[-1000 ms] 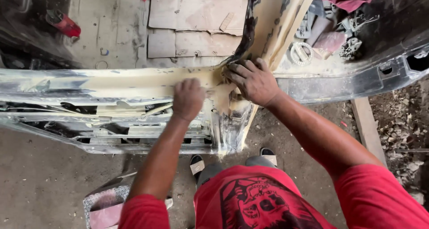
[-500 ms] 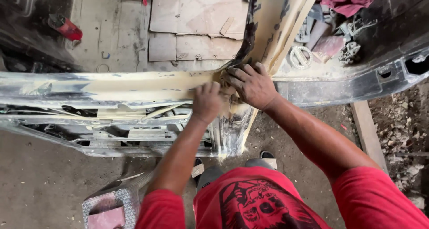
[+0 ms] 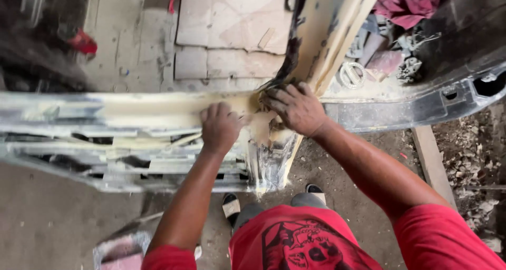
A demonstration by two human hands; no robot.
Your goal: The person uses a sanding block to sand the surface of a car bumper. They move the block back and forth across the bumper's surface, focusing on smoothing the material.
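Leftward slid left hand [image 3: 220, 126], fingers curled on sandpaper; right hand [image 3: 296, 109] spread on panel [image 3: 158, 112].

Bumper [image 3: 132, 112] — beige filler, grey patches; shirt [image 3: 295, 243] red, dark print.

Under you: a bare concrete floor [image 3: 47, 228], grey and dusty, stained darker toward your feet. Flattened cardboard sheets [image 3: 232, 22] lie on it beyond the car body panel [image 3: 132, 117], edges overlapping. At your lower left sits a pale pink tub [image 3: 118, 251], partly out of view. To your right a wooden plank [image 3: 433, 164] lies lengthwise on the floor, with loose rubble and debris [image 3: 474, 148] just beside it. Your sandalled feet [image 3: 232, 206] stand on the concrete below the panel.
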